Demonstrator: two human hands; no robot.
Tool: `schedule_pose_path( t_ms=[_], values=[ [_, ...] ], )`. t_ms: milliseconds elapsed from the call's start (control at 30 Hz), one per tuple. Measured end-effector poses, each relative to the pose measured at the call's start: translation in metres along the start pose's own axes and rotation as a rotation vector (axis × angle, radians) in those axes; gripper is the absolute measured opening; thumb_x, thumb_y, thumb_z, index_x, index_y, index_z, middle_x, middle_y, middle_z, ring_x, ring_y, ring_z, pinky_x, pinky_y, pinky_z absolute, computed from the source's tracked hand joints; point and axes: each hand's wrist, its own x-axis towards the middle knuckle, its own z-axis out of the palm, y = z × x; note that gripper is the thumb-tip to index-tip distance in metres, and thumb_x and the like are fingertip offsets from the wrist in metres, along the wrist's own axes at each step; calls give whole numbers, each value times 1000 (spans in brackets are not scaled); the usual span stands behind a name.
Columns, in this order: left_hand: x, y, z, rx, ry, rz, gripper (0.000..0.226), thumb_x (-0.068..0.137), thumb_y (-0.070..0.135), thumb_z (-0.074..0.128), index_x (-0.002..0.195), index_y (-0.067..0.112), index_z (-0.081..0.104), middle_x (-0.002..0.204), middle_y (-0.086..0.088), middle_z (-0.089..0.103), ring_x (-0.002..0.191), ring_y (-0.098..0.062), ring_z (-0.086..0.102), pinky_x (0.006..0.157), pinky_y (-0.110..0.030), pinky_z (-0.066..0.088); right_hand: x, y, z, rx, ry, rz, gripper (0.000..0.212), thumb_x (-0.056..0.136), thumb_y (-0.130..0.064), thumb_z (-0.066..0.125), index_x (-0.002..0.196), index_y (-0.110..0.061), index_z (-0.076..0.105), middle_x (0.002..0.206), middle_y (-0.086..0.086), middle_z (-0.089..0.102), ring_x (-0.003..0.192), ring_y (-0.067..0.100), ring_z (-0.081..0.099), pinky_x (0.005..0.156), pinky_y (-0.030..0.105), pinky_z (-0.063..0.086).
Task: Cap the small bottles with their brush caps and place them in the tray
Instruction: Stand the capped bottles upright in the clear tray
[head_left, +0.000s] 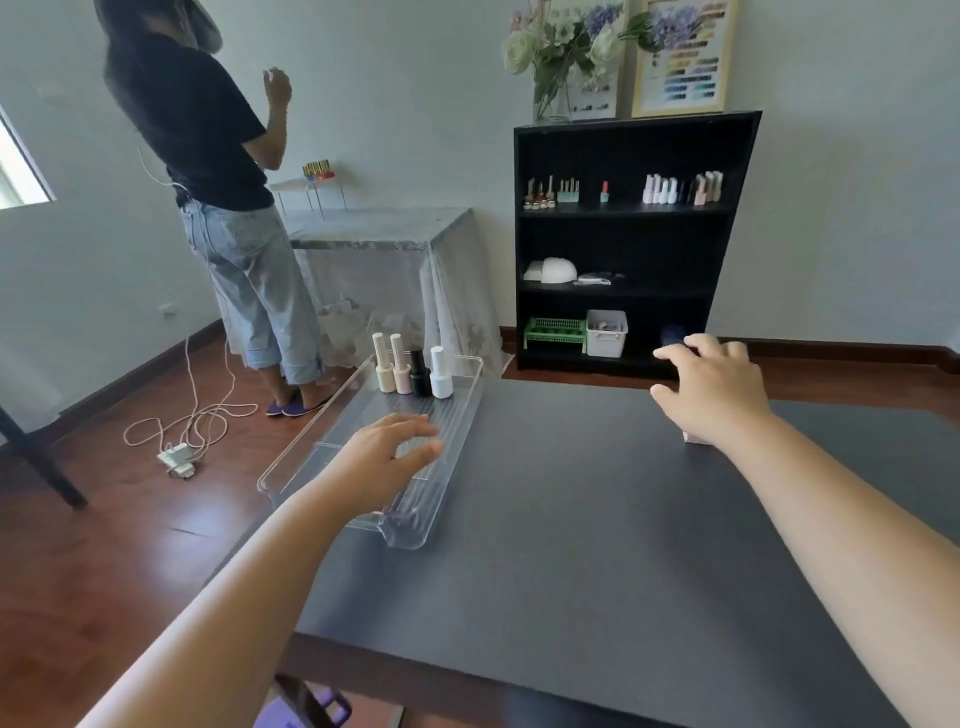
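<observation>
— Both hands, what are they doing?

— Left hand (387, 457) hovers palm down over the middle of the clear tray (457, 447), fingers spread and loose, nothing in it. Right hand (714, 389) is stretched out over the far right part of the dark surface (597, 519), fingers splayed, also holding nothing that I can see.

— And the bottles?

— Four capped bottles stand upright in a row at the far end of the tray: a cream bottle (383, 366), a pink bottle (400, 366) touching it, a black bottle (420, 374), then a white bottle (440, 374). All have their tall caps on.

— Anything still out on the surface?

— A small pale pink object (691, 437) peeks out just under the right wrist, resting on the surface. Most of it is hidden by the hand, so I cannot tell whether it is a bottle or a cap.

— Where does the tray sit?

— Along the left edge of the surface, running lengthwise away from the wearer, its near end empty.

— Background?

— Another person (218, 171) stands with their back turned at a cloth-covered table (379, 234). A black shelf unit (623, 239) against the wall carries more bottles on its top shelf.
</observation>
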Motion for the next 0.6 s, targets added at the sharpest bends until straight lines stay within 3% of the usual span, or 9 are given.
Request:
schedule_pose_path(
  t_ms=[67, 133, 267, 400, 433, 533, 600],
  values=[
    [-8, -3, 2, 29, -20, -39, 40, 94, 51, 52, 128, 31, 62, 145, 8, 48, 131, -16, 46, 111, -39, 34, -4, 19, -1, 14, -131, 85, 53, 89, -38, 56, 139, -31, 42, 149, 5, 37, 124, 35, 37, 96, 43, 38],
    [-13, -7, 2, 77, -33, -71, 41, 95, 51, 49, 131, 33, 59, 149, 8, 44, 136, -18, 41, 113, -44, 31, -8, 30, 0, 164, -189, 115, 50, 91, -27, 56, 139, -25, 45, 138, 8, 48, 119, 34, 45, 93, 42, 43],
    [-18, -11, 2, 115, -44, -108, 41, 98, 48, 47, 133, 31, 57, 151, 4, 43, 140, -19, 36, 117, -41, 25, -17, 35, 3, 430, -47, 146, 34, 94, -7, 44, 122, -16, 61, 113, 7, 64, 91, 21, 55, 68, 30, 42],
    [-19, -10, 4, 102, -24, -116, 35, 98, 43, 48, 130, 31, 60, 142, 1, 53, 137, -19, 38, 112, -36, 25, -20, 27, 5, 526, 19, 129, 29, 91, -4, 48, 113, -13, 65, 105, 9, 69, 91, 21, 61, 74, 29, 46],
    [-20, -10, 5, 97, -21, -120, 35, 98, 43, 48, 129, 32, 60, 141, 1, 54, 136, -20, 39, 112, -37, 26, -18, 21, 4, 535, 33, 98, 29, 91, -4, 50, 113, -13, 66, 104, 7, 70, 88, 17, 62, 72, 27, 46],
    [-20, -13, 6, 88, -20, -133, 34, 98, 42, 48, 128, 34, 60, 140, 1, 54, 137, -23, 38, 113, -40, 28, -9, -12, -1, 616, 96, -43, 26, 90, -7, 56, 112, -15, 67, 93, -2, 66, 67, -8, 59, 56, 2, 39],
    [-20, -13, 7, 78, -10, -134, 33, 98, 42, 48, 127, 34, 61, 138, 2, 55, 134, -23, 41, 112, -41, 31, -1, -42, -5, 742, 128, -137, 23, 89, -11, 61, 109, -18, 69, 87, -10, 65, 71, -22, 56, 60, -6, 36]
  ],
)
